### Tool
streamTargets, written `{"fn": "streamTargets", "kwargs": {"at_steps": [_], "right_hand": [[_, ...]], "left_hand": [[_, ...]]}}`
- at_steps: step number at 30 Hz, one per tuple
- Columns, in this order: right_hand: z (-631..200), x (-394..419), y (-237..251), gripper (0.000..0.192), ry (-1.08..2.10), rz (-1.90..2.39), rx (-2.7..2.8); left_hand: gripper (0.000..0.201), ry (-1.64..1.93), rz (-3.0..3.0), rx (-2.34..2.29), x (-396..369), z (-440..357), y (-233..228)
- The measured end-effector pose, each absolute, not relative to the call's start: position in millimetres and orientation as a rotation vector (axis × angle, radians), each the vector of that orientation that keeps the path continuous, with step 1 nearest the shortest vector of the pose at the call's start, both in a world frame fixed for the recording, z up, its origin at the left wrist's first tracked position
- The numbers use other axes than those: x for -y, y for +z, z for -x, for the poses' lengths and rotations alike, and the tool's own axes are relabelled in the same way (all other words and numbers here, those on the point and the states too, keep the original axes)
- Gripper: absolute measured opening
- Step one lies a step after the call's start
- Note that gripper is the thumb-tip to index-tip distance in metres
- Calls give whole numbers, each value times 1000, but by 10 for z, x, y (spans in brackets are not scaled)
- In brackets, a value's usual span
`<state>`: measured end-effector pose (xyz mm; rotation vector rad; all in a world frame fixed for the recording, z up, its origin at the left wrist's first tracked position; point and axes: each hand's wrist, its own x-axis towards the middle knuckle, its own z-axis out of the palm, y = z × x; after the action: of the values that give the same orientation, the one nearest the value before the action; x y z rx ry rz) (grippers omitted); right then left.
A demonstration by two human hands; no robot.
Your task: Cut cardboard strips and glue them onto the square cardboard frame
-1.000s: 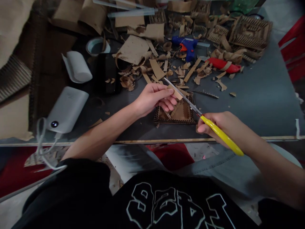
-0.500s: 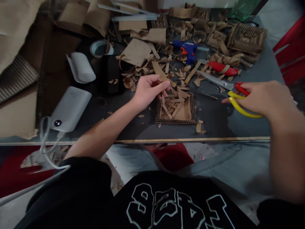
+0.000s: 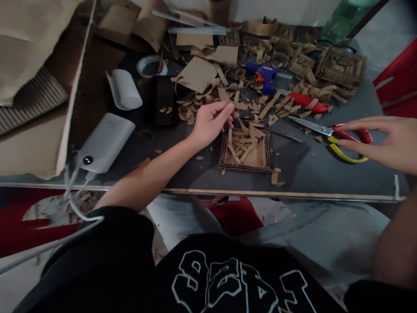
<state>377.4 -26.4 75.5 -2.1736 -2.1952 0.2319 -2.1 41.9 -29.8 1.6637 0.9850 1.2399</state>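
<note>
From the head, pinching a strip of cardboard [image 3: 242, 105] with the left hand [image 3: 210, 124] near the square box [image 3: 244, 168] on the table [image 3: 329, 180], and touching the scissors [image 3: 325, 129] to its right with straight fingers of the right hand [image 3: 387, 141], too hard to tell if gripping.

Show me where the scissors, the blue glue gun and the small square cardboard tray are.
Scissors [image 3: 325, 130], head view: on the metal near the pivot.
Blue glue gun [image 3: 267, 76], head view: on its body.
Square cardboard tray [image 3: 244, 167], head view: on its near wall.
</note>
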Motion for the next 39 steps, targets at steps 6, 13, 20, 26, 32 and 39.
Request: {"fn": "streamTargets", "kwargs": {"at_steps": [6,13,20,26,32,39], "right_hand": [[-2282,58,793,39,436,1608,2277],[-1982,-517,469,54,909,1320,2447],[-2120,-523,266,60,1253,1111,2198],[-2124,-558,206,42,1258,1199,2159],[-2008,-438,254,45,928,1211,2114],[-1915,-357,240,40,839,1222,2012]], "left_hand": [[38,1391,-2133,-999,-406,49,-305],[30,1409,-2361,-1150,-424,142,-361],[24,1301,-2475,-1041,-393,106,-374],[25,1294,-2548,-1127,-353,116,-359],[28,1323,-2363,-1145,-428,147,-397],[29,1378,-2217,-1115,-490,139,-451]]}}
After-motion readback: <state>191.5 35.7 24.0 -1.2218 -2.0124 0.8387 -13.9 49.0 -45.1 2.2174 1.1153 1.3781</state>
